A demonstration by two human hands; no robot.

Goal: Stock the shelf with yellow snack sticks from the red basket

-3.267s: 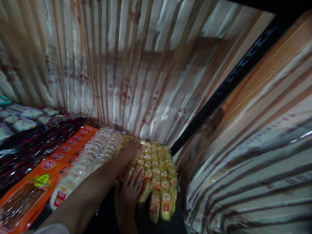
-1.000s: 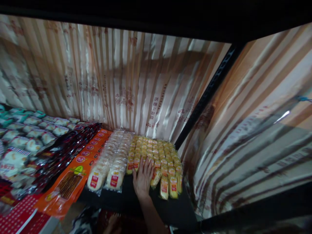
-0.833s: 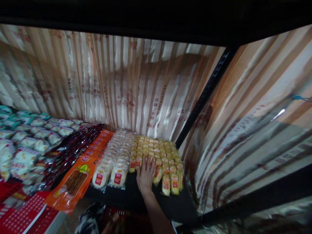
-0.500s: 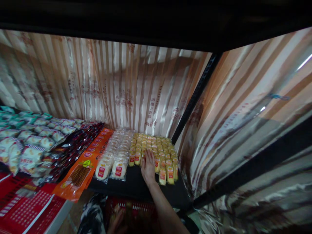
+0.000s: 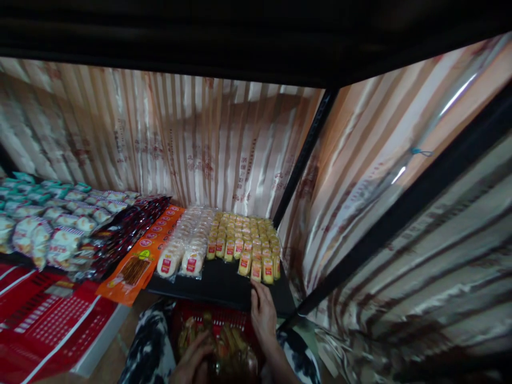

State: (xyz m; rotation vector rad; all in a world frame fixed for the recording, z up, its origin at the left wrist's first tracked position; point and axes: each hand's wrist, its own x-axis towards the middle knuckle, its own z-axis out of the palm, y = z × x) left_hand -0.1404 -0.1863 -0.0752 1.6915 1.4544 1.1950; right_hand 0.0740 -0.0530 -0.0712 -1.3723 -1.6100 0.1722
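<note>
Small yellow-wrapped packs [image 5: 268, 269], probably snack cakes, stand in rows on a black shelf [image 5: 224, 285]; several at the front right jut ahead of the other rows. My right hand [image 5: 264, 314] is at the shelf's front edge, fingertips close to the base of those front packs. Its fingers are stretched out, thumb apart, with nothing visible in them. Below the shelf, a red basket [image 5: 218, 314] holds more yellowish packs [image 5: 234, 341], dimly lit. Over these lies my left hand [image 5: 194, 358], its fingers extended across the packs; its underside is hidden.
Left of the yellow packs are clear-wrapped white round cakes [image 5: 192, 261], an orange snack bag [image 5: 136, 269], dark red packets [image 5: 132, 229] and white-and-green bags [image 5: 66, 245]. Red crates [image 5: 60, 320] stand at lower left. A black post [image 5: 304, 154] and striped curtain [image 5: 224, 138] enclose the shelf.
My right hand has drawn back from among the yellow packs to the shelf's front edge. My left hand shows more fully over the basket, and the view has shifted slightly.
</note>
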